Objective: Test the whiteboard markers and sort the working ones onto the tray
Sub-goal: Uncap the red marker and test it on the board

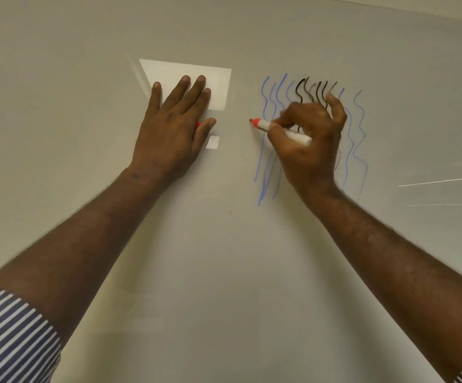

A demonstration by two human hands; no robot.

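Red-tipped white marker (281,130), uncapped, is pinched in the right hand (311,139), its tip at the whiteboard (224,244) just left of blue squiggles (265,111) and black squiggles (311,91), well in from the board's edges. No red line shows yet. Left hand (173,125) lies flat, fingers straight, with something red, probably the cap (197,124), tucked beneath. Best to press lightly and draw one stroke on bare board. No tray in view.

White marker (285,131) with red tip, blue squiggles (358,139), black squiggles (300,91), blue-and-white striped sleeve (11,335).
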